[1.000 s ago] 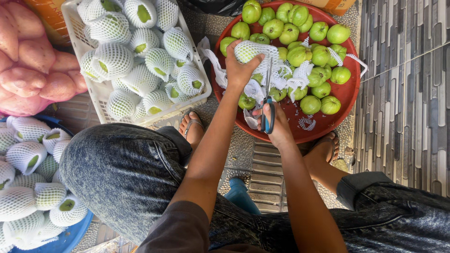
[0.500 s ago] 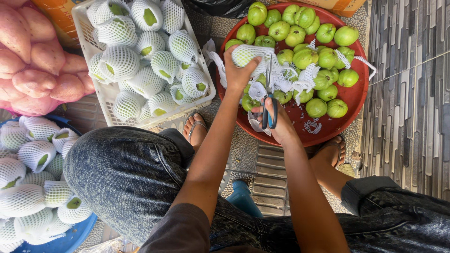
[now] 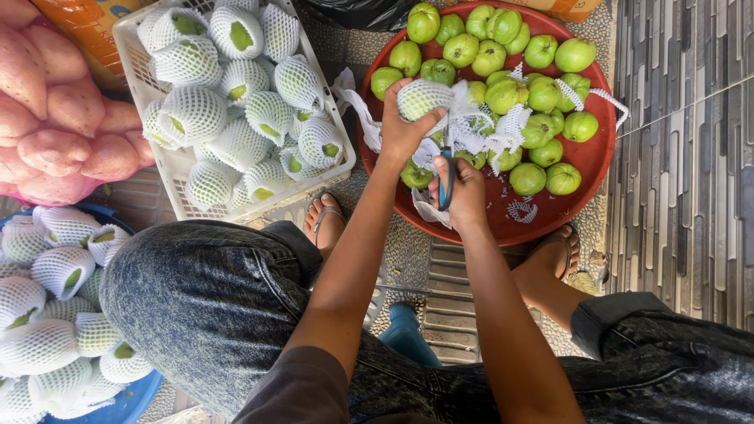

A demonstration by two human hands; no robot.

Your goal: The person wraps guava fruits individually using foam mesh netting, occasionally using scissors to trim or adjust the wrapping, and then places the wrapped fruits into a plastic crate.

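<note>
Guava (image 3: 422,97), round and already sheathed in white foam netting, is gripped in the left hand (image 3: 402,132), whose fingers are curled around its near side above the red round tray (image 3: 585,169). Loose ends of netting (image 3: 475,126) trail from the fruit toward the right. Blue-handled scissors (image 3: 446,177) are held in the right hand (image 3: 463,188), which is closed around the handles just below the wrapped fruit; whether the blades are parted cannot be told from this view. Bare green guavas (image 3: 542,94) are heaped across the far half of the tray, with snipped scraps of net (image 3: 518,210) lying on its bare floor.

Judged from its look, the fruit is firm and moderately heavy for its size, and its skin is probably prone to bruising, so a cupping hold around the widest part would suit it better than a pinch. The foam net is soft, springy and very light; it gives a non-slip surface but stretches and tears easily, so it is best taken near the fruit rather than by the loose tails.

To the left, a white plastic crate (image 3: 129,47) is filled with netted guavas (image 3: 236,118); more of them sit in a blue basin (image 3: 129,400) by the left knee, beside a pile of pink sweet potatoes (image 3: 55,118).
</note>
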